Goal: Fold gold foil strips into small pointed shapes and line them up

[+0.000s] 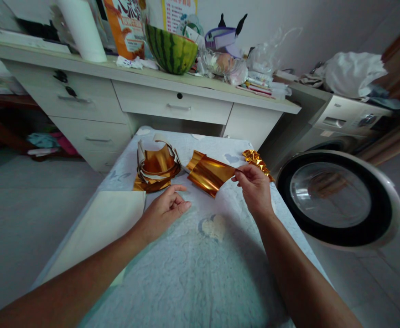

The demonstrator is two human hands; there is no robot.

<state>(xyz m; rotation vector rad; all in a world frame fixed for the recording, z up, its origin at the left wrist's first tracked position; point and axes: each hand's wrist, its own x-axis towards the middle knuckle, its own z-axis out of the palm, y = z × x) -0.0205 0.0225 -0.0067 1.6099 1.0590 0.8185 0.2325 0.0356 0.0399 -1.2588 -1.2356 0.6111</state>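
Observation:
Between thumb and fingers, my right hand (254, 187) pinches the right corner of a shiny gold foil paper sheet (208, 173). The sheet curls slightly over the cloth-covered table. My left hand (168, 202) rests low near the table, empty, with its index finger stretched out toward the sheet but apart from it. Just beyond that hand sits a loose heap of curled gold foil strips (157, 164) with pale backs. A folded, crinkled gold foil piece (256, 161) lies behind my right hand.
Cream paper (100, 228) lies along the table's left side under my left forearm. Behind stands a white desk (172, 107) carrying a cut watermelon (170, 48), a paper roll (83, 32) and an orange snack bag (126, 29). An open washing machine door (338, 198) stands close at right.

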